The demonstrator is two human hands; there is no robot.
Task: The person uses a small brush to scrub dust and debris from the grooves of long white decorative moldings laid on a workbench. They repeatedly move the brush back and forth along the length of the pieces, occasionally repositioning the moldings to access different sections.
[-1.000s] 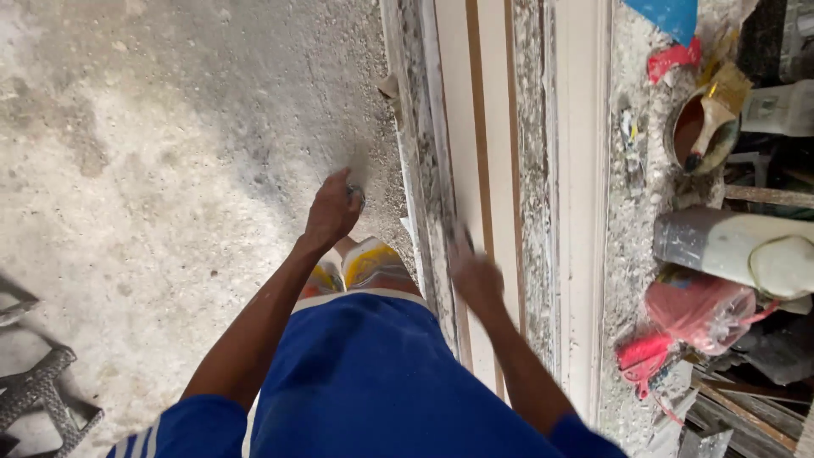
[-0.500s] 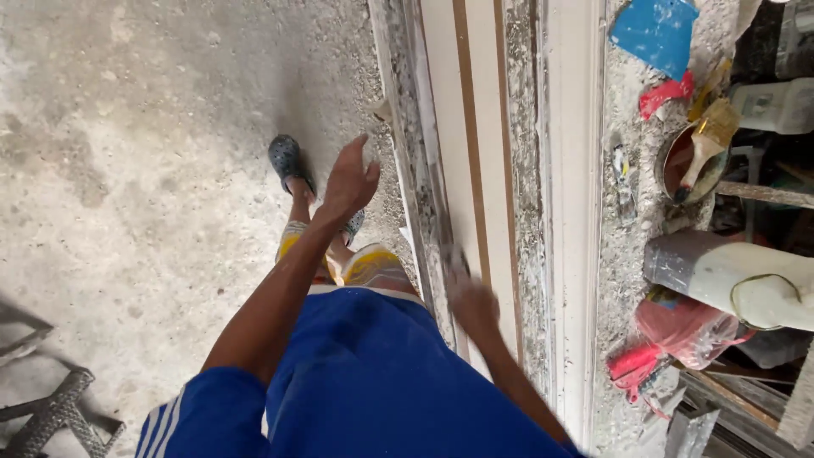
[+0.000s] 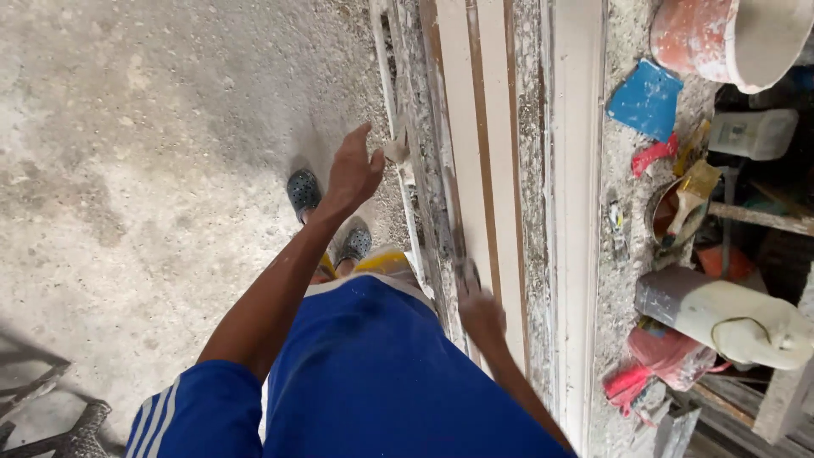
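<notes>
Since half a second ago we are stepping forward along the bench: our left hand is swinging further up toward twelve o'clock, and the red-and-white bucket is coming into view at one o'clock.

Nearest us, our right hand is pressing down on the long white moulding strips, just right of our blue shirt. Its fingers are curled over something small and grey at their tips, perhaps a sanding pad; we cannot tell what it is or how tightly we are gripping it. At four o'clock a pale plastic jug is lying on its side near a red bag.

Further out, our left hand is hanging free over the concrete floor, fingers loosely spread and holding nothing, close to the bench's crusted left edge.

The strips are running from our waist away to twelve o'clock, lying side by side on the plaster-caked bench. We are judging them long, stiff and fairly light but brittle, likely to snap if lifted by one end; supporting them at two well-spaced points along the edges looks safest, and their dusty faces may be slippery.

Farthest, at one o'clock, a blue scraper is lying beside the bucket.
</notes>
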